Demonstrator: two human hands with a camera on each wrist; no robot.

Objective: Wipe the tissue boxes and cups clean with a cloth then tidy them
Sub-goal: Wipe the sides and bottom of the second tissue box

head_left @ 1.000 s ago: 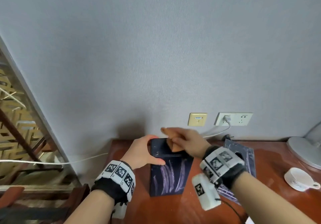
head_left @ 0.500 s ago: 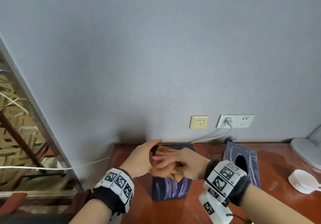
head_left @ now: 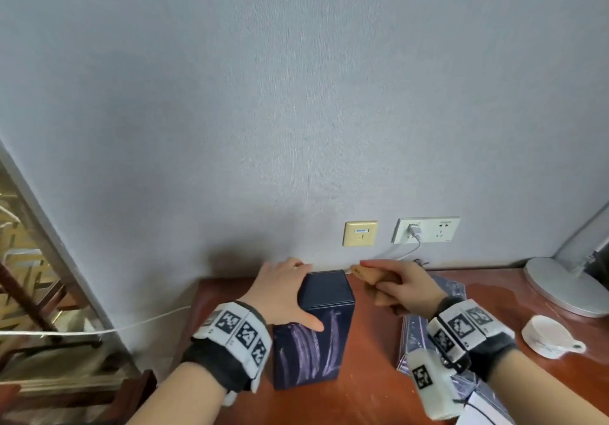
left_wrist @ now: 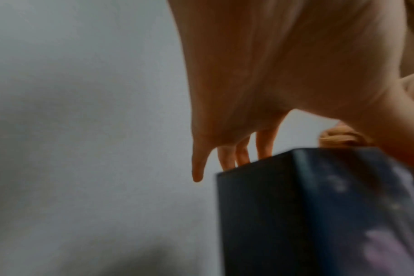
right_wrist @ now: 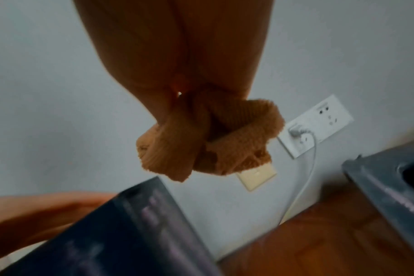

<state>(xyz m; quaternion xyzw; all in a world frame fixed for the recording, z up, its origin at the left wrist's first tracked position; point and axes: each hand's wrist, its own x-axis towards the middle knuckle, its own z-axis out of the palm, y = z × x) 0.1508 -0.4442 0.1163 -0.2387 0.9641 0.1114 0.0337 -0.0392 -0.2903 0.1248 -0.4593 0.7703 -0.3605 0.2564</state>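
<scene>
On surface [head_left: 369, 391], left hand [head_left: 280, 296] grips upright box [head_left: 316, 335]; right hand [head_left: 405, 288] clutches cloth [right_wrist: 208, 142] beside it, cup [head_left: 548, 339] far right.

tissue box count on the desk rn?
2. One tissue box stands on end, gripped by the left hand. The second tissue box lies flat right of it, partly hidden under the right wrist. Others may sit off-frame.

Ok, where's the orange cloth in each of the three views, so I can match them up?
Head: the orange cloth is right of centre, low, bunched in the right hand, beside the upright tissue box.
Left wrist: only a small orange bunch above the box's top edge, at right.
Right wrist: centre of the picture, gripped by the fingers.
Shared landmark: the upright tissue box, seen in all three.
</scene>
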